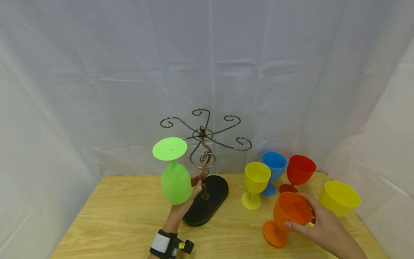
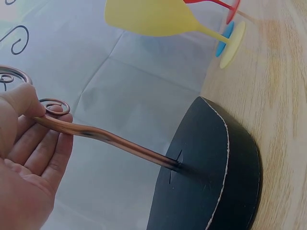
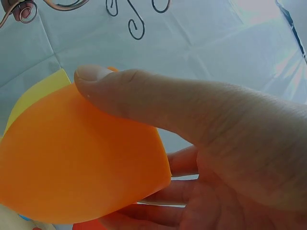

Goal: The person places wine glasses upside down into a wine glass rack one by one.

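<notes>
My left hand (image 1: 195, 190) pinches the copper-coloured stem (image 2: 115, 139) of a metal goblet rack, low down near its black oval base (image 1: 213, 194). Dark curled arms (image 1: 226, 145) spread from the rack's top. From the left arm a green goblet (image 1: 176, 183) hangs upside down, overlapping part of my left hand in the head view. At the right, my right hand (image 1: 326, 223) grips an orange goblet (image 1: 284, 212) by its bowl, thumb on the near side and fingers behind. Its mouth faces up, and its foot shows close over the table.
Beyond the orange goblet stand a yellow goblet (image 1: 257, 180), a blue goblet (image 1: 274, 165) and a red goblet (image 1: 300, 171). Another yellow goblet (image 1: 339, 198) stands by the table's right edge. White sheeting (image 1: 129, 90) encloses the wooden table (image 1: 106, 216) at the back and sides.
</notes>
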`<state>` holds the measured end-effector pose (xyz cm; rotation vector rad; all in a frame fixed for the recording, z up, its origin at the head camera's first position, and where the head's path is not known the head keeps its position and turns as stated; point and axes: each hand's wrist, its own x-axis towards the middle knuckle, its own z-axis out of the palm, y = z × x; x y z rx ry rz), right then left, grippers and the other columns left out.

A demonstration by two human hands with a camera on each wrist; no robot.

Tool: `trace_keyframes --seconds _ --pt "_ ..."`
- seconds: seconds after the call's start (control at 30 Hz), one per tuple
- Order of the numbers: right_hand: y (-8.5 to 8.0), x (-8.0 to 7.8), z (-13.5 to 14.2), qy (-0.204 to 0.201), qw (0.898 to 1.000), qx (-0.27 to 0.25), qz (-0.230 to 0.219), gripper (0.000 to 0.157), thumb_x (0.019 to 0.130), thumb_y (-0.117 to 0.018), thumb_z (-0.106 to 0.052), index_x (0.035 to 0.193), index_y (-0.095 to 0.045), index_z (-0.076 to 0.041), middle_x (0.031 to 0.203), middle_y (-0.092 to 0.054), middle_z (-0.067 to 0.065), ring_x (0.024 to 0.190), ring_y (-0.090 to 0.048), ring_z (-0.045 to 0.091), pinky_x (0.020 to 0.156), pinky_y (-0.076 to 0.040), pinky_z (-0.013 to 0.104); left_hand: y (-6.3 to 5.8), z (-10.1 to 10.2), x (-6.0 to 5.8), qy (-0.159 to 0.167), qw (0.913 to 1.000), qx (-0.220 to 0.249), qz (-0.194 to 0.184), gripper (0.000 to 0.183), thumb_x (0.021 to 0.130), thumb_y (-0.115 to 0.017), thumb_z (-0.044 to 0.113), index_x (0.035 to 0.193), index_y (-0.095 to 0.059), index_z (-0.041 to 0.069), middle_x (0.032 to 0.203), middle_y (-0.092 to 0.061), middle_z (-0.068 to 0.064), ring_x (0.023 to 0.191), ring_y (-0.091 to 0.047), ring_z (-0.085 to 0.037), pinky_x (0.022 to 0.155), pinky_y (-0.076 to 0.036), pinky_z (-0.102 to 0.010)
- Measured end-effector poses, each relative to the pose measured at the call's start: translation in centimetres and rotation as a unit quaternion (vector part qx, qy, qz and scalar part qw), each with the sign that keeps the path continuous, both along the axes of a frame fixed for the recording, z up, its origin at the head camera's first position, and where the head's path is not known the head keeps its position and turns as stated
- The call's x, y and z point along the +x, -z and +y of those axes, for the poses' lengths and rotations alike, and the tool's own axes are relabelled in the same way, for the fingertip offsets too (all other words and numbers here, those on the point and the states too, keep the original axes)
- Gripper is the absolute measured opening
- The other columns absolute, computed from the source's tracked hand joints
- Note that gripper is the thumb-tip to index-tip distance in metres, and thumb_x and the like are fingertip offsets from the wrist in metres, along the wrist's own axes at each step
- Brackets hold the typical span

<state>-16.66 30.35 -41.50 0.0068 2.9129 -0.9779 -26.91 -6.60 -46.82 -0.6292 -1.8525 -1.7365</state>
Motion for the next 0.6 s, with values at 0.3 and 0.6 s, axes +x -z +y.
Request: trace_keyframes --seconds 0.3,0.6 --pt "-0.3 0.1 -0.7 -0.012 0.999 -0.033 -0.005 0.097 0.084 -0.082 -0.052 0.154 -0.035 -0.004 0.137 -0.058 0.020 0.105 -0.062 0.027 0.087 -0.060 0.046 -0.3 0.1 0.2 0.004 0.9979 0.019 -0.061 0.026 0.086 -0.062 -0.022 0.112 -0.063 -0.024 0.109 -0.065 -0.041 0.101 -0.069 -0.014 0.086 -0.054 -0.017" --pt "-0.3 0.1 -1.7 -0.025 0.997 -0.060 0.036 0.092 0.082 -0.085 -0.047 0.152 -0.040 -0.009 0.133 -0.063 0.013 0.103 -0.065 0.023 0.083 -0.060 0.034 -0.3 0.3 -0.3 -0.070 0.9884 -0.013 -0.134 0.022 0.089 -0.064 -0.011 0.110 -0.068 -0.016 0.106 -0.071 -0.029 0.100 -0.071 -0.030 0.085 -0.056 -0.026"
